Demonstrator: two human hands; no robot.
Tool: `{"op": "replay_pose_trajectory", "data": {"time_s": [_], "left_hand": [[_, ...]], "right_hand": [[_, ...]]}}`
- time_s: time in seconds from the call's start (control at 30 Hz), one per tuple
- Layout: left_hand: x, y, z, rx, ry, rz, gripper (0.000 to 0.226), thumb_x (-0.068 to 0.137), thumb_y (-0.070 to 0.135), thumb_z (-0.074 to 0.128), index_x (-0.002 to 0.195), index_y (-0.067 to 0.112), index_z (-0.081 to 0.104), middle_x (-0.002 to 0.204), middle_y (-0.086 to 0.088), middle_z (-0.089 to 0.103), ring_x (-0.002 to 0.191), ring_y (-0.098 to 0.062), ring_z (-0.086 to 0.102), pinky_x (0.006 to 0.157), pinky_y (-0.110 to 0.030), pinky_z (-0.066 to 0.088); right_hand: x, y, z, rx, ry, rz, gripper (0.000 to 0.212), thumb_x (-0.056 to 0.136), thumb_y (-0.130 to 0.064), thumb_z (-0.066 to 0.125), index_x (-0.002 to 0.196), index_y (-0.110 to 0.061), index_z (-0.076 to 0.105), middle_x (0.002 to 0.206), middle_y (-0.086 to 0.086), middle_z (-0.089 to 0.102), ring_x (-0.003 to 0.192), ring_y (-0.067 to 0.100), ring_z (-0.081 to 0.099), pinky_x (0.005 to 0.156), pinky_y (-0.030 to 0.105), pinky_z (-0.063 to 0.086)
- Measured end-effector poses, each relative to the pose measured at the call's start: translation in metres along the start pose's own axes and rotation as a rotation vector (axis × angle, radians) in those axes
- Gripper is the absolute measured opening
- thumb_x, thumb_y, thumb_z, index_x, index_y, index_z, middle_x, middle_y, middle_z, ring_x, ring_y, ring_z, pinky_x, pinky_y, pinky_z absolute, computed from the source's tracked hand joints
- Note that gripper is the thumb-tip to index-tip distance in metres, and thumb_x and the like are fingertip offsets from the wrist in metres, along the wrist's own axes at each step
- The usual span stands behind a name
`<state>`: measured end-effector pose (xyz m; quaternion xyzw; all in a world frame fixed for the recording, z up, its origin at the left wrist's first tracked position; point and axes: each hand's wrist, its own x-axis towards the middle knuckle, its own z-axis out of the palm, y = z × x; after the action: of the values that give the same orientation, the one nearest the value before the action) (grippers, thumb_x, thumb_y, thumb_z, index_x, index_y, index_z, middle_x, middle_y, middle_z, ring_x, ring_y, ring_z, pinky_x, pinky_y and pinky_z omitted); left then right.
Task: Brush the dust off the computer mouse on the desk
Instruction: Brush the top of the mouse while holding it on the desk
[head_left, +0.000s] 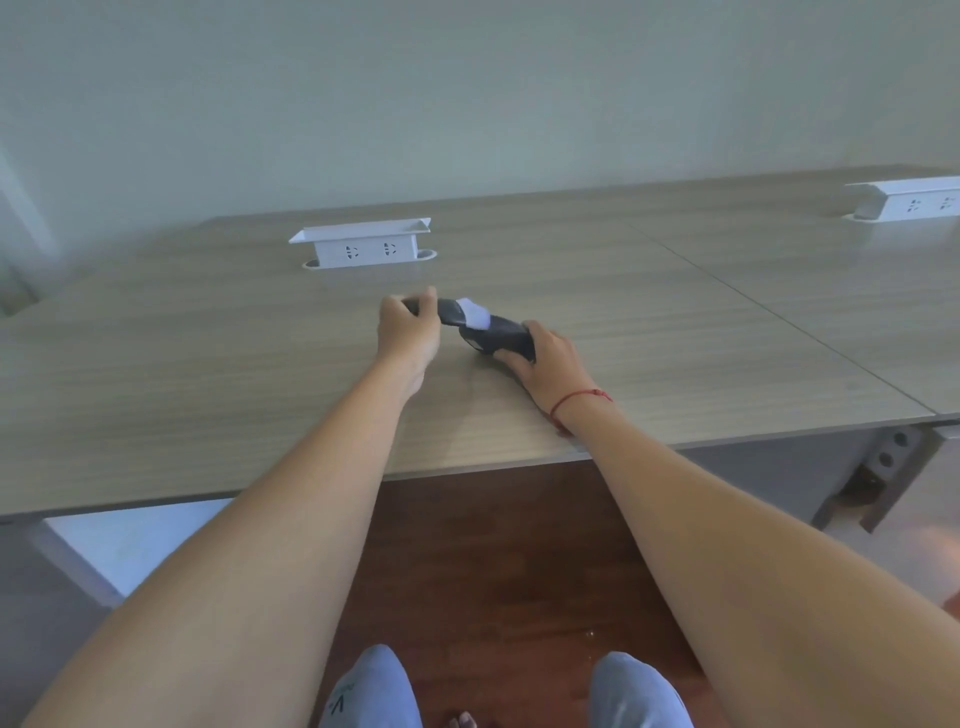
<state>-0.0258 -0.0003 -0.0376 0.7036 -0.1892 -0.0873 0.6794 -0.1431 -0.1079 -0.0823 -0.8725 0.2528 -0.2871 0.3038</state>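
A black computer mouse (497, 335) lies on the wooden desk (208, 364), tipped a little under my right hand (550, 358), which grips its near right end. My left hand (408, 325) holds the dark handle of a small brush (452, 312). The brush's pale bristles (472, 314) rest on the far left top of the mouse. A red string bracelet circles my right wrist. Part of the brush handle is hidden inside my left fist.
A white socket box (361, 244) stands on the desk behind the hands, and a second socket box (909, 200) sits at the far right. A seam (779, 317) divides two desk panels. The desk's front edge runs below my forearms, with brown floor and my knees beneath.
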Motion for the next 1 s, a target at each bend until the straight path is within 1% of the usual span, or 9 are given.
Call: {"op": "replay_pose_trajectory", "data": {"time_s": [0.13,0.23,0.3,0.47,0.6,0.77,0.83,0.93,1.0], "left_hand": [[-0.022,0.003,0.014,-0.057,-0.202,0.044,0.022,0.096,0.031,0.052,0.086,0.011,0.049,0.063,0.002,0.043,0.044,-0.006,0.046,0.045,-0.017,0.039],[-0.023,0.001,0.016,0.179,-0.007,0.167,0.027,0.096,0.033,0.051,0.105,0.008,0.053,0.087,0.001,0.053,0.077,-0.015,0.052,0.068,-0.021,0.039],[-0.018,0.006,0.009,0.222,0.08,0.229,0.021,0.097,0.03,0.049,0.102,0.01,0.05,0.088,0.003,0.052,0.08,-0.015,0.049,0.068,-0.017,0.034],[-0.016,0.007,0.015,0.092,-0.183,0.111,0.033,0.094,0.036,0.052,0.105,0.005,0.053,0.077,-0.003,0.055,0.061,-0.013,0.051,0.061,-0.027,0.044],[-0.015,0.003,0.004,0.292,0.074,0.181,0.02,0.097,0.031,0.049,0.098,0.011,0.047,0.095,-0.003,0.054,0.083,-0.019,0.05,0.071,-0.025,0.037],[-0.017,0.012,0.0,-0.171,-0.258,0.037,0.024,0.097,0.028,0.05,0.08,0.012,0.048,0.06,0.002,0.031,0.049,-0.013,0.032,0.044,-0.021,0.03],[-0.023,0.006,0.006,-0.09,-0.326,-0.01,0.023,0.097,0.03,0.051,0.083,0.011,0.049,0.057,0.0,0.034,0.045,-0.012,0.034,0.043,-0.023,0.032],[-0.02,-0.008,0.005,0.146,-0.135,0.016,0.035,0.093,0.04,0.052,0.102,0.006,0.054,0.081,-0.018,0.062,0.071,-0.032,0.062,0.066,-0.04,0.05],[-0.013,-0.012,-0.005,0.212,0.064,0.05,0.031,0.094,0.037,0.051,0.105,0.008,0.053,0.095,-0.01,0.06,0.086,-0.029,0.058,0.075,-0.035,0.046]], "right_hand": [[0.001,0.001,0.001,0.017,0.014,0.001,0.04,0.088,-0.033,0.062,0.114,-0.004,0.057,0.109,0.015,0.066,0.1,0.032,0.06,0.084,0.038,0.048],[0.0,0.001,0.002,0.018,0.002,-0.007,0.038,0.088,-0.032,0.062,0.113,-0.004,0.057,0.109,0.015,0.066,0.1,0.031,0.06,0.086,0.038,0.048],[0.0,0.001,0.0,0.012,0.01,0.0,0.038,0.089,-0.032,0.061,0.111,-0.002,0.057,0.107,0.015,0.065,0.098,0.032,0.059,0.081,0.034,0.045],[0.0,0.0,0.0,0.036,0.023,-0.001,0.036,0.088,-0.03,0.063,0.11,-0.004,0.058,0.107,0.014,0.066,0.099,0.031,0.06,0.084,0.036,0.047],[0.0,0.0,-0.001,0.02,0.017,-0.002,0.036,0.088,-0.03,0.063,0.11,-0.002,0.057,0.105,0.016,0.066,0.097,0.032,0.06,0.081,0.035,0.046],[-0.002,-0.001,-0.001,0.02,0.014,-0.004,0.035,0.087,-0.029,0.064,0.111,-0.004,0.058,0.104,0.017,0.067,0.095,0.033,0.06,0.082,0.039,0.048],[-0.003,-0.002,-0.001,0.046,0.012,-0.001,0.035,0.086,-0.026,0.065,0.115,-0.006,0.058,0.107,0.015,0.068,0.098,0.032,0.061,0.086,0.04,0.05],[-0.003,-0.002,-0.002,0.027,-0.008,-0.005,0.035,0.087,-0.023,0.065,0.117,-0.008,0.057,0.108,0.015,0.067,0.099,0.032,0.061,0.085,0.038,0.049],[-0.003,-0.002,-0.004,0.005,-0.002,-0.009,0.035,0.087,-0.022,0.064,0.118,-0.007,0.056,0.109,0.016,0.067,0.1,0.033,0.061,0.085,0.038,0.048]]}}
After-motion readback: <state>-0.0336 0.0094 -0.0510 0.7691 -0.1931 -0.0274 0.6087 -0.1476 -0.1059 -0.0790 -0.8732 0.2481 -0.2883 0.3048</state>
